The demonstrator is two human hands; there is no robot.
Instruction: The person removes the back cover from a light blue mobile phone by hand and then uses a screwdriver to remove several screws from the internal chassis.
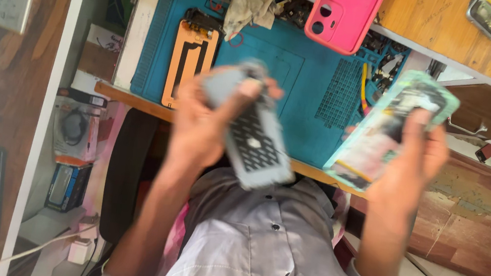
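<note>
- left hand (201, 124) fingers clamp a grey perforated phone back panel (252, 135), tilted up for viewing.
- right hand (407, 164) grips an opened mint-green phone body (389, 132) above the blue work mat (312, 84).

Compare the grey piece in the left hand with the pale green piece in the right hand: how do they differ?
The grey piece shows a dark panel with a grid of holes; the pale green piece shows a mix of white, pink and dark parts. The grey piece is over the lap, the green one over the blue mat's right edge. Both are flat, phone-sized and blurred.
</note>
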